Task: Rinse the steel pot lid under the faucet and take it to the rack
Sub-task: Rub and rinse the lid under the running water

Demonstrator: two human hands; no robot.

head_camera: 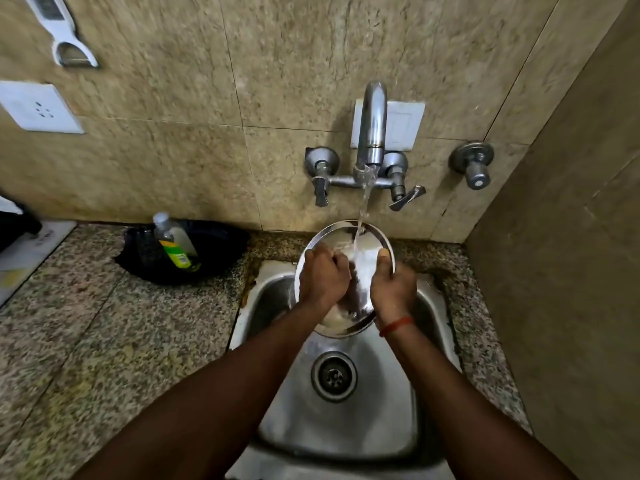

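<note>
Over the steel sink [346, 427], both hands grip the round steel pot lid [363, 237], left hand [323, 275] and right hand [393, 284] closed on opposite rims; it tilts up toward the faucet [372, 126], water striking its face. Beyond left, a bottle [175, 242] stands in a dark bowl [214, 251] on the bench [86, 306].

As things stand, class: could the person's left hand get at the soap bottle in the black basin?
Probably yes, but not at once. The left hand is gripping the steel lid under the water. The soap bottle stands on its side, with open counter between.
</note>
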